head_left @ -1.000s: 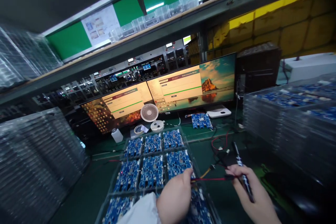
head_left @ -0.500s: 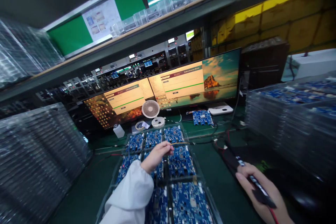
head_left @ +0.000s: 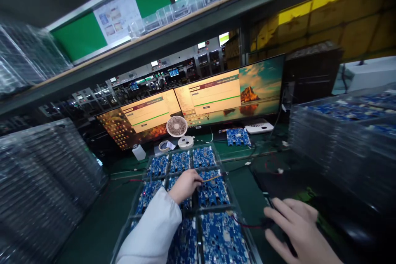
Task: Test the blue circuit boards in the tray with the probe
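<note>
Fingertips of your left hand pinch a yellow wire over the middle circuit board; the wire runs toward 3 o'clock. Your right hand, at 4 o'clock, lies spread flat on a dark object I cannot identify.

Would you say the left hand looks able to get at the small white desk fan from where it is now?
Probably yes: the left hand rests on the tray of blue boards, and the fan stands just beyond the tray's far edge with nothing tall between them.
</note>
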Demonstrator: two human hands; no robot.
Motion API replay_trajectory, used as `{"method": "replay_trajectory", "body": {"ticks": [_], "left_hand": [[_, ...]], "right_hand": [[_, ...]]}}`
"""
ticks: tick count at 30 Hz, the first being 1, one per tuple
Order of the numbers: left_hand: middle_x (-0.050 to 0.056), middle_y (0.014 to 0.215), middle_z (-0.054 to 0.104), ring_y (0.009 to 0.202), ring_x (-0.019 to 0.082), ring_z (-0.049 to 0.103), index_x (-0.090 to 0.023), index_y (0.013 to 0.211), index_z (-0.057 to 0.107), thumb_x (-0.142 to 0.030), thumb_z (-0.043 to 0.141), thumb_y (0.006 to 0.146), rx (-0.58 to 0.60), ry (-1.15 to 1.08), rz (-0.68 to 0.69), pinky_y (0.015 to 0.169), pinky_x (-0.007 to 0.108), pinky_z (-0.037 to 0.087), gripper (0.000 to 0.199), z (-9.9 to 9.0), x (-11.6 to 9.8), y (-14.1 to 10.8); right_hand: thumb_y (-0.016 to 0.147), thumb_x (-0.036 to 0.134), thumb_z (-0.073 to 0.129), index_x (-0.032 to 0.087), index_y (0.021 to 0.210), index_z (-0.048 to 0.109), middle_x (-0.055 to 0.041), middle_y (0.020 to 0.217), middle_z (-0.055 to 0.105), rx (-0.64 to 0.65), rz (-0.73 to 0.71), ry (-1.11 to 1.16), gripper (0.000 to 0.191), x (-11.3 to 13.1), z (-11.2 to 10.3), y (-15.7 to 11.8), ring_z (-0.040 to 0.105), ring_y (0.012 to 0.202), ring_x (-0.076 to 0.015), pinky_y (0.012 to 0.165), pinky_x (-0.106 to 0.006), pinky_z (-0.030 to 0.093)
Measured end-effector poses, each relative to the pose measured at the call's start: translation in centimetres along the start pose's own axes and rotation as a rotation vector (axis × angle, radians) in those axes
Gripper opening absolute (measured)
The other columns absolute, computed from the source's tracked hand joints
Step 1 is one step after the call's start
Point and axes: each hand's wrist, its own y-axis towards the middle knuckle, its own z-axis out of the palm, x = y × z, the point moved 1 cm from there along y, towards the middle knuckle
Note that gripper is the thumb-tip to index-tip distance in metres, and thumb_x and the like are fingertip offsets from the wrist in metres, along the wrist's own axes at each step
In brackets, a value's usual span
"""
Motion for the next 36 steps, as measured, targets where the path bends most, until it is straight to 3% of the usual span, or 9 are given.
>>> {"method": "replay_trajectory", "body": {"ticks": [2, 4, 7, 12, 19, 25, 28, 32, 36], "left_hand": [[0.004, 0.091, 0.07, 0.088, 0.017, 0.061, -0.019, 0.094, 0.073, -0.016, 0.061, 0.08, 0.018, -0.121, 0.009, 0.085, 0.028, 0.046, 0.018, 0.5, -0.6, -0.1], [0.003, 0.091, 0.071, 0.087, 0.017, 0.062, -0.019, 0.094, 0.073, -0.016, 0.062, 0.08, 0.028, -0.186, 0.019, 0.085, 0.027, 0.047, 0.018, 1.1, -1.1, -0.2], [0.004, 0.093, 0.071, 0.089, 0.018, 0.062, -0.017, 0.091, 0.073, -0.011, 0.061, 0.078, 0.0, -0.165, 0.031, 0.086, 0.028, 0.046, 0.018, 2.0, -1.4, -0.1], [0.003, 0.09, 0.071, 0.087, 0.018, 0.062, -0.018, 0.087, 0.071, -0.013, 0.059, 0.079, -0.096, -0.208, -0.032, 0.084, 0.029, 0.046, 0.015, 3.5, -1.1, 0.3], [0.002, 0.085, 0.07, 0.084, 0.017, 0.062, -0.017, 0.081, 0.069, -0.011, 0.061, 0.077, -0.192, -0.28, -0.037, 0.081, 0.028, 0.046, 0.011, 4.9, -1.0, 1.7], [0.002, 0.084, 0.07, 0.082, 0.017, 0.062, -0.017, 0.082, 0.068, -0.012, 0.062, 0.077, -0.148, -0.242, -0.065, 0.08, 0.028, 0.045, 0.009, 5.3, -0.9, 2.2], [0.002, 0.086, 0.07, 0.084, 0.018, 0.062, -0.018, 0.084, 0.067, -0.014, 0.061, 0.078, -0.134, -0.231, -0.053, 0.081, 0.028, 0.046, 0.009, 5.4, -0.8, 2.2], [0.003, 0.09, 0.07, 0.087, 0.019, 0.062, -0.019, 0.089, 0.067, -0.015, 0.061, 0.079, -0.098, -0.173, -0.03, 0.084, 0.03, 0.046, 0.012, 5.5, -0.6, 2.4], [0.003, 0.09, 0.07, 0.087, 0.019, 0.062, -0.019, 0.091, 0.067, -0.015, 0.061, 0.079, -0.081, -0.126, -0.006, 0.085, 0.03, 0.046, 0.014, 5.7, -0.8, 2.3]], "right_hand": [[0.091, 0.031, 0.05, 0.022, 0.099, 0.062, -0.004, 0.11, 0.052, -0.066, -0.069, -0.085, 0.017, 0.1, -0.7, -0.2, 0.048, 0.089, -0.0261, 0.079, -0.037, 0.031], [0.091, 0.033, 0.05, 0.022, 0.096, 0.064, -0.0052, 0.108, 0.053, -0.1, -0.035, -0.124, 0.018, -0.1, -1.2, -0.3, 0.049, 0.088, -0.0264, 0.079, -0.038, 0.032], [0.092, 0.033, 0.047, 0.019, 0.092, 0.064, -0.0059, 0.099, 0.055, -0.014, 0.018, -0.094, 0.021, -0.4, -1.2, -0.2, 0.051, 0.084, -0.0257, 0.075, -0.036, 0.035], [0.09, 0.03, 0.048, 0.019, 0.1, 0.063, -0.0047, 0.108, 0.054, 0.087, -0.096, -0.013, 0.021, -0.1, -0.3, -0.2, 0.055, 0.09, -0.0256, 0.079, -0.036, 0.044], [0.082, 0.029, 0.051, 0.021, 0.101, 0.062, -0.0038, 0.107, 0.055, 0.136, -0.054, 0.031, 0.024, 0.0, -0.2, -0.7, 0.058, 0.079, -0.0223, 0.061, -0.027, 0.05], [0.089, 0.034, 0.05, 0.022, 0.099, 0.06, -0.0018, 0.111, 0.052, 0.247, -0.062, 0.085, 0.019, -0.1, -0.3, -1.1, 0.057, 0.087, -0.0199, 0.065, -0.023, 0.051], [0.097, 0.036, 0.047, 0.021, 0.094, 0.059, -0.0019, 0.107, 0.052, 0.258, -0.039, 0.111, 0.019, 0.0, -0.2, -1.1, 0.056, 0.089, -0.0193, 0.067, -0.022, 0.051], [0.098, 0.035, 0.046, 0.019, 0.087, 0.057, -0.0034, 0.094, 0.051, 0.265, 0.017, 0.203, 0.022, -0.4, -0.2, -1.3, 0.055, 0.077, -0.017, 0.061, -0.021, 0.048], [0.097, 0.035, 0.05, 0.021, 0.095, 0.059, -0.0038, 0.095, 0.051, 0.271, 0.047, 0.218, 0.017, -0.8, 0.0, -1.6, 0.056, 0.086, -0.0185, 0.066, -0.02, 0.05]]}}
